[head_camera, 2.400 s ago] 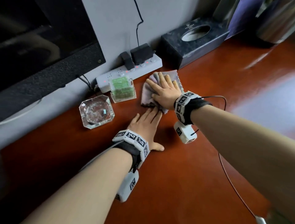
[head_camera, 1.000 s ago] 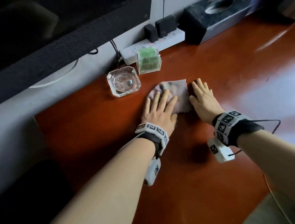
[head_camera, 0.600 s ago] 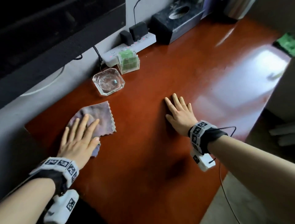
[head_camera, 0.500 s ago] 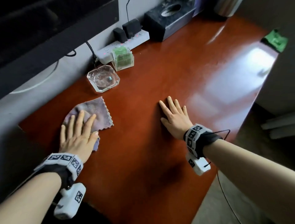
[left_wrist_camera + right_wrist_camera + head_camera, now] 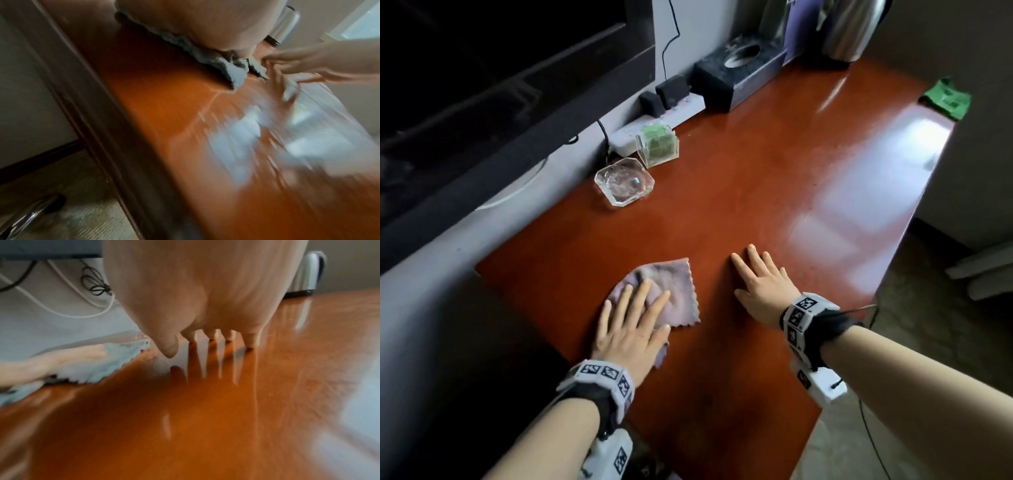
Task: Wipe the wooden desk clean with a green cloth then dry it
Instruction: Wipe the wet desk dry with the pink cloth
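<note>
A greyish-purple cloth (image 5: 671, 284) with a scalloped edge lies near the front left of the reddish wooden desk (image 5: 774, 192). My left hand (image 5: 633, 322) presses flat on it with straight fingers. The cloth's hem (image 5: 205, 53) shows under the palm in the left wrist view, and the cloth (image 5: 98, 368) lies left of my fingers in the right wrist view. My right hand (image 5: 760, 277) rests flat on bare wood just right of the cloth, fingers (image 5: 211, 335) spread. A green cloth (image 5: 945, 99) lies at the desk's far right edge.
Along the wall stand a glass ashtray (image 5: 625, 181), a clear box with green contents (image 5: 657, 144), a white power strip (image 5: 654, 123) and a dark tissue box (image 5: 736, 75). A steel kettle (image 5: 852, 27) stands at the far end. A TV (image 5: 482, 85) hangs at left.
My left hand has slid the purple cloth from the left end of the desk toward the right, close to my right hand. The right hand has stayed flat on the wood.
</note>
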